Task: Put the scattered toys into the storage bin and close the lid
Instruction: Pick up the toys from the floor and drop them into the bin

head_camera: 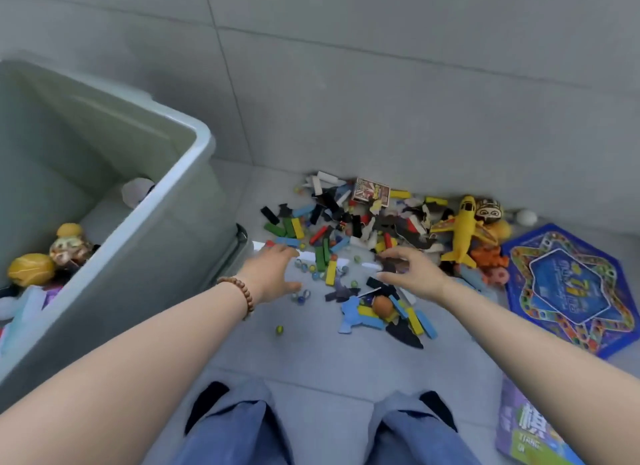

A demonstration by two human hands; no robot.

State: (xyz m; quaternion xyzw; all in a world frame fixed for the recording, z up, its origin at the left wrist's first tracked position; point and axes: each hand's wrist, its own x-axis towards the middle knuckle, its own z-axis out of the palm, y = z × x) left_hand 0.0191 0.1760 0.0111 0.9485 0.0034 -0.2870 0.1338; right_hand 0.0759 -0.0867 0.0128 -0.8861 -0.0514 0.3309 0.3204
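Grey floor (311, 360) tiles carry a heap of scattered toys (346, 222) as a person leans over them, both arms out. The left hand (273, 274), fingers spread and holding nothing, hovers over loose marbles (304, 267) that lie just under and beyond its fingertips. The right hand (412, 274) curves over a dark flat piece (393, 265), thumb beneath; the blur hides whether the piece is already pinched. Coloured blocks (320, 256) lie between the two hands and ahead of them, their long sides pointing every way. The storage bin (166, 192) stands open just to the outer side of the left hand, a few toys inside, no lid in sight. The left arm looks the nearer carrier; anything the right hand lifts would likely have to travel across the body to reach the bin. A yellow plane (462, 232) and a game board (568, 288) lie beyond the right hand, farthest from the bin.
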